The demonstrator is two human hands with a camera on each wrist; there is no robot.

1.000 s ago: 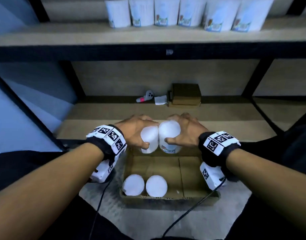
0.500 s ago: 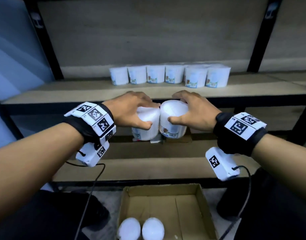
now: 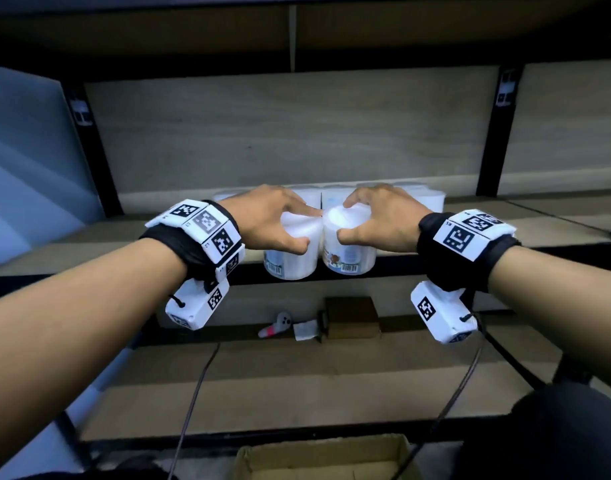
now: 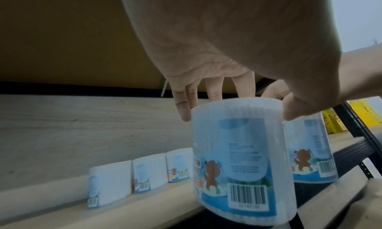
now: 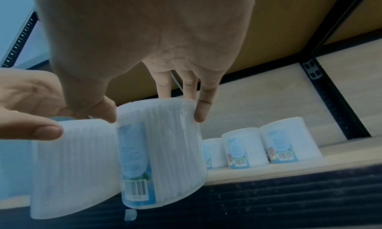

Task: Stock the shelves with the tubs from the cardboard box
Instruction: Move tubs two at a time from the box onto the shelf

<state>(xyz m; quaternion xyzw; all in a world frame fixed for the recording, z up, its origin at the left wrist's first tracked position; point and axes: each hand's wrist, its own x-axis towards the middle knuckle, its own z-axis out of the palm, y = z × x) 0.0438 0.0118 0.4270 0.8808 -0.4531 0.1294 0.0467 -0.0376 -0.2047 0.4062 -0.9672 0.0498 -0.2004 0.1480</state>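
My left hand (image 3: 280, 220) grips a white tub with a blue bear label (image 3: 292, 258) from above, thumb on its near side. My right hand (image 3: 370, 220) grips a second such tub (image 3: 349, 254) the same way. Both tubs hang side by side, touching, at the front edge of the wooden shelf (image 3: 89, 237). The left wrist view shows the held tub (image 4: 239, 159) under the fingers (image 4: 183, 108); the right wrist view shows the other tub (image 5: 161, 151). A row of like tubs (image 3: 425, 199) stands at the back of that shelf. The cardboard box (image 3: 325, 459) lies below; its inside is cut off.
On the lower shelf lie a small brown box (image 3: 352, 317), a white controller (image 3: 278, 323) and a paper slip (image 3: 306, 329). Black uprights (image 3: 489, 133) frame the bay. Several stocked tubs (image 4: 148, 175) line the back wall. Cables hang from both wrist units.
Both hands have risen from the box with a tub each and moved forward to the shelf's front edge. The view has tilted up, so the box is now mostly out of frame.
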